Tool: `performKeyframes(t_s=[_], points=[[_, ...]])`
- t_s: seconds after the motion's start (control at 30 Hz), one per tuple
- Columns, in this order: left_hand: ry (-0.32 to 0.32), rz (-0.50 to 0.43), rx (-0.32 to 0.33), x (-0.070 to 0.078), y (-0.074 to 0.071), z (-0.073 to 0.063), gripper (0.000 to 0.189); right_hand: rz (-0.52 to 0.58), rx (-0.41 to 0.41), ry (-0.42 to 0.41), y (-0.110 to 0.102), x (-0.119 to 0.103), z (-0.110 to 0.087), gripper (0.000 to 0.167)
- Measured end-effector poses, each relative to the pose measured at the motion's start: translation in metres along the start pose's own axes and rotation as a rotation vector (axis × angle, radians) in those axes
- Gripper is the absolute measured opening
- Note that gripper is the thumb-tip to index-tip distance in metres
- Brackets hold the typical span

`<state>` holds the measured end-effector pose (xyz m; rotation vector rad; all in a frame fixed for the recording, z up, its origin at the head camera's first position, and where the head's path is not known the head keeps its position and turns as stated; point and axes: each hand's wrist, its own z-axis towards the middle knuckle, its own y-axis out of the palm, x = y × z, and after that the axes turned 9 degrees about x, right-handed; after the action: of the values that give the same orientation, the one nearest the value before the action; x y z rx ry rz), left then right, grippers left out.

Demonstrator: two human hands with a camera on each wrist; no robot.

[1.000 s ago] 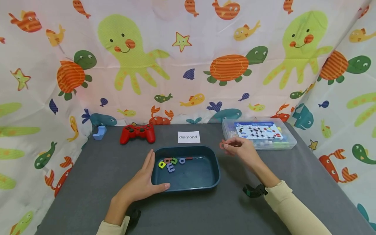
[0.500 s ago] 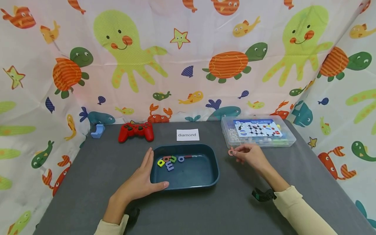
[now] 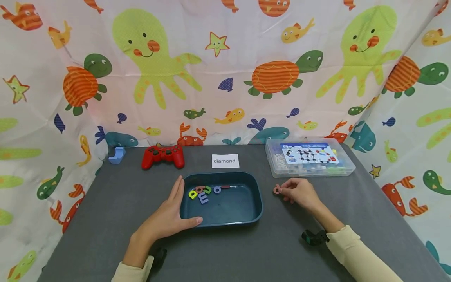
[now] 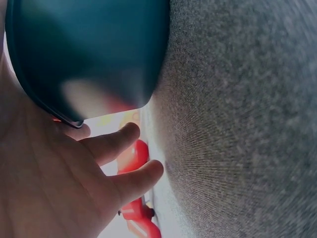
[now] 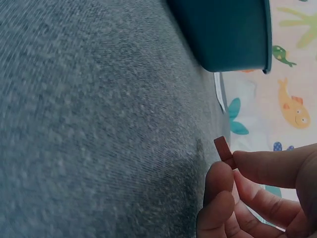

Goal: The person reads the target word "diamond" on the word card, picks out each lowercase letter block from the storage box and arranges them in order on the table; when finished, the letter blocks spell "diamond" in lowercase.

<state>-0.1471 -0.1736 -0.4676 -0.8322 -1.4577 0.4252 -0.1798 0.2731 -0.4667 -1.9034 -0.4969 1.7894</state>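
My right hand [image 3: 302,192] pinches a small reddish-brown letter d [image 3: 276,190] between thumb and fingers, low over the table right of the dark teal tray [image 3: 229,224]. The letter shows edge-on in the right wrist view. Along the tray's left side lies my left hand [image 3: 163,221], its fingers straight against the outer wall and the thumb at the front rim. In the tray's back left are a yellow letter [image 3: 192,194], a reddish letter [image 3: 199,189], a green letter [image 3: 207,190], a purple m [image 3: 203,198], a round purple letter [image 3: 217,190] and a thin dark red piece [image 3: 225,187].
Behind the tray lies a white card [image 3: 225,161] reading "diamond". A red game controller [image 3: 163,156] and a light blue block [image 3: 117,155] sit at the back left. At the back right stands a clear plastic box [image 3: 310,170] with a labelled lid. A printed curtain [image 3: 225,98] borders the table.
My right hand has moved right, then down toward the table, with the letter d. The left hand keeps its place at the tray. The head view has shifted slightly.
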Motion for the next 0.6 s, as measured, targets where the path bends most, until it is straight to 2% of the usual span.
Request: performKeyframes(t_s=[0.23,0.6], points=[[0.003,0.011,0.003,0.0001,0.0004,0.0008,0.136,-0.083,-0.003,-0.01,0.0046,0.0017,-0.0032,0.014],[-0.011,0.024,0.002,0.0011,0.0002,0.0013,0.137,-0.114,-0.04,-0.06,0.0042,0.002,-0.0033,0.014]])
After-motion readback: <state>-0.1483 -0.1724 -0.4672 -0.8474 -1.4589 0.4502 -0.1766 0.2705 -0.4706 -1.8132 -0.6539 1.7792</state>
